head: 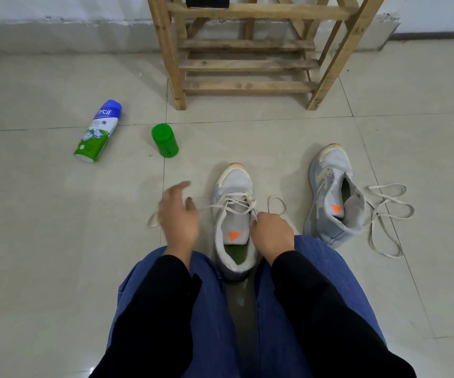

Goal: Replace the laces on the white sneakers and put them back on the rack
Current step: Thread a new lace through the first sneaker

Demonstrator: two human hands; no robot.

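Green and white spray bottle [97, 131] on its side on the floor [43, 241], far left; loose green cap [165, 141] just right of it, well apart from the work. Next, left hand [178, 214]: fingers spread and slack, nothing held, hovering over the left tail of the lace [212, 206], no contact visible. Centre, near sneaker [234, 222] upright between the knees, toe toward the rack [247, 64], laced loosely through the lower eyelets, crossings slack and uneven. Right hand [272, 233]: fingers curled at the right edge of the collar, gripping the upper by the look of it; hard to tell whether the right tail also pinched there, a loop of it showing just beyond the knuckles. Further right, second sneaker [332, 195] tipped onto its side, no lace visible in it, loose lace [387, 216] in loops on the floor just beside its opening. Step in hand, by judgement: finishing the lacing of the near sneaker. To do it well: keep the right-hand grip steady on the collar, pick up the left tail close to its tip, flatten any twist, draw slack up from the toe crossing by crossing, match both tails for length before the top eyelets. Risk: pulling one tail alone and dragging the other short.
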